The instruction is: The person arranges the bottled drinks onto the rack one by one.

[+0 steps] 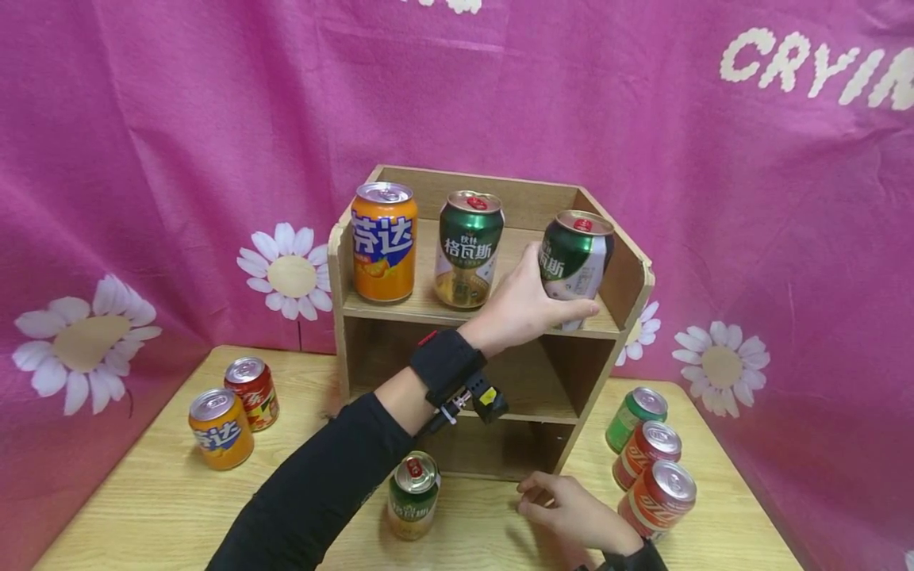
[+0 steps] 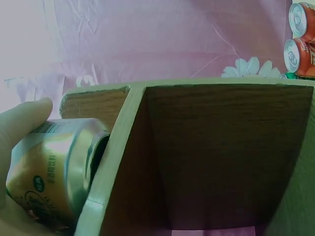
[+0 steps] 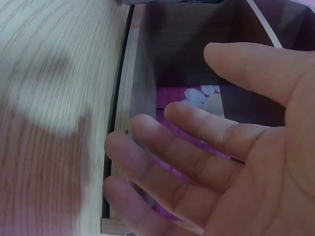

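Observation:
My left hand grips a green-and-gold drink can at the right end of the top level of a small wooden shelf. In the left wrist view the can's base is right by the board's front edge; whether it bears on the board I cannot tell. Left of it on the same level stand a matching green can and an orange soda can. My right hand is low before the shelf's foot, fingers loosely bent, holding nothing; its palm shows in the right wrist view.
Another green-and-gold can stands on the table before the shelf. An orange can and a red can are at left. At right are a green can and two red-orange cans. A pink curtain hangs behind.

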A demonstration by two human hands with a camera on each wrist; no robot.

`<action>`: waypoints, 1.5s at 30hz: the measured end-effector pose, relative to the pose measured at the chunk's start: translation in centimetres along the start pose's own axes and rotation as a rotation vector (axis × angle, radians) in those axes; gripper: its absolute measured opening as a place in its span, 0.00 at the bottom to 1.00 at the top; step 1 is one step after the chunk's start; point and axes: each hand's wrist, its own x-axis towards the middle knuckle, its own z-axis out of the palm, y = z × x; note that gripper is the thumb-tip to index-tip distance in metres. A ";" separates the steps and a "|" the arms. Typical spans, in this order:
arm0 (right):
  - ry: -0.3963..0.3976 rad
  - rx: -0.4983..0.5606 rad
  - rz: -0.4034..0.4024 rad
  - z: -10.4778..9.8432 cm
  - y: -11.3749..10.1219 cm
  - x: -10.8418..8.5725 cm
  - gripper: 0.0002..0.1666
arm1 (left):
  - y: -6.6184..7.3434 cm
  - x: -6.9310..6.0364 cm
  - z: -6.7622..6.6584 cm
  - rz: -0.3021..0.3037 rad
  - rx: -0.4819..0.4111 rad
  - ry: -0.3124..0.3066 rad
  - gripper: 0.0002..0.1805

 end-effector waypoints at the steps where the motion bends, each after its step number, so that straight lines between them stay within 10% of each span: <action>1: 0.003 -0.003 -0.005 0.1 0.0 0.0 0.15 | -0.1 0.1 0.0 -0.003 0.000 -0.003 0.39; 26: 0.061 -0.136 -0.014 0.5 0.1 -0.1 0.13 | -0.6 0.6 -0.1 0.027 -0.017 -0.058 0.53; 45: -0.078 0.005 -0.012 0.8 0.4 0.2 0.14 | -0.5 0.6 0.3 0.027 0.160 0.039 0.52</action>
